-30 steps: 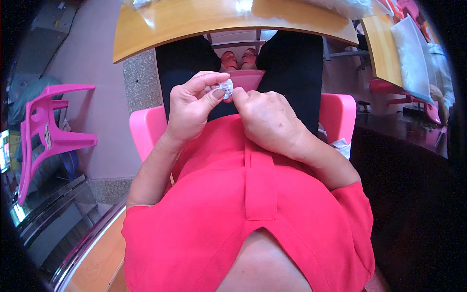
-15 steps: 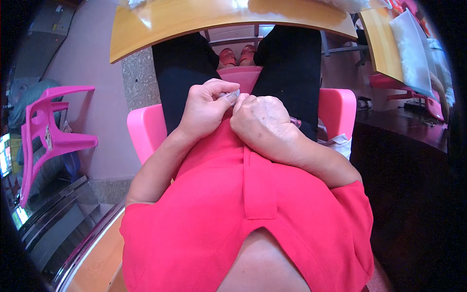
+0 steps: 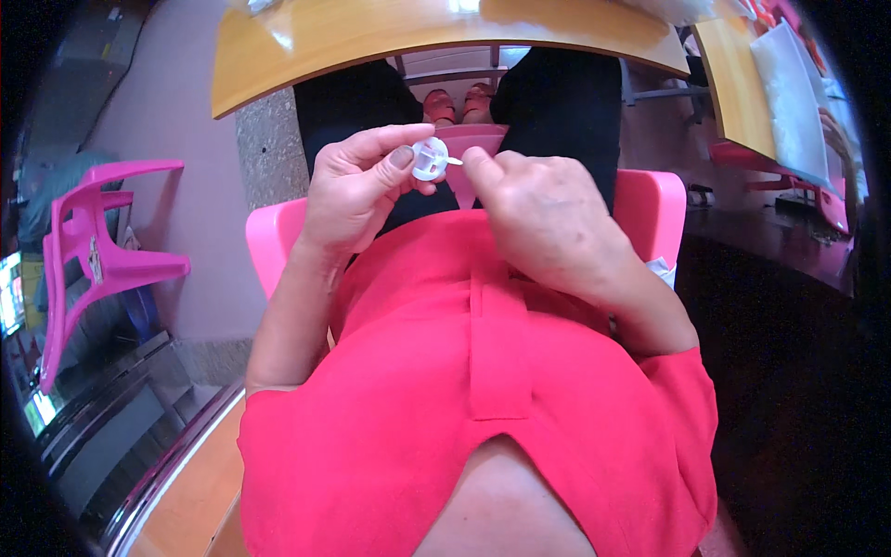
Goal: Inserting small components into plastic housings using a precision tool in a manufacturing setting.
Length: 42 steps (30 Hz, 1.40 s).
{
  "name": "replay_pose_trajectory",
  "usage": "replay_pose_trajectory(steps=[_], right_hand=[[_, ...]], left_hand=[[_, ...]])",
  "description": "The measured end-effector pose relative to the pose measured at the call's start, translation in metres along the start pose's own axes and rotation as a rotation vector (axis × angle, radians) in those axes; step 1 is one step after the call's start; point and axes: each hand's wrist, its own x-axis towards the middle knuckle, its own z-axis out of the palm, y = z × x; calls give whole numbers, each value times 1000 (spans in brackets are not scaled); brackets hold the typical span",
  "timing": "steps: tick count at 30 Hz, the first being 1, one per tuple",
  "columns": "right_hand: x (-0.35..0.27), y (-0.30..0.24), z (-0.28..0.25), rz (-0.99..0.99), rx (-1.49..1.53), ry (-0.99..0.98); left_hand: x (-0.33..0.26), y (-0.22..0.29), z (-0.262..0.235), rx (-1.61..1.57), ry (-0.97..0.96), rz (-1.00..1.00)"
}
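Above my lap, my left hand (image 3: pixel 362 181) pinches a small round white plastic piece (image 3: pixel 429 159) between thumb and fingers. The piece has a raised middle and small openings. Just to its right is my right hand (image 3: pixel 548 200), back up, fingers curled in and thumb pointing at the piece. A thin white tip (image 3: pixel 454 161) shows between the piece and my right thumb; I cannot tell which of the two it belongs to. Whatever lies inside my right fingers is hidden by the hand.
A wooden table edge (image 3: pixel 445 45) runs across in front of my knees. A second tabletop (image 3: pixel 733 88) at the right bears a clear plastic bag (image 3: pixel 789 102). I sit in a pink chair (image 3: pixel 650 209); another pink chair (image 3: pixel 102 251) stands at the left. A dark surface (image 3: pixel 761 251) lies at right.
My hands were together and have moved apart, the right one to the right. The white piece, mostly covered before, now shows. A reddish rod-like end beside my right hand has gone from sight.
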Motion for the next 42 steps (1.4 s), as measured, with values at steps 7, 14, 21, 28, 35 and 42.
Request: replay_pose_trajectory(steps=[7,14,21,28,35,42], right_hand=[[-1,0,-6,-1,67,-2],[1,-1,-3,-41,47,-42],[0,-1,-2,-54,79,-36],[0,-6,-1,-60,74,-38],[0,-12,9,-69,-131,-60],[1,-5,3,-90,-124,-212]], left_hand=[[-7,7,-3,85,-65,78],[-8,7,-7,118,-89,77],[-8,9,-1,156,-65,67],[-5,5,0,147,-21,12],[-4,2,7,347,0,-25],[-6,-8,17,494,39,49]])
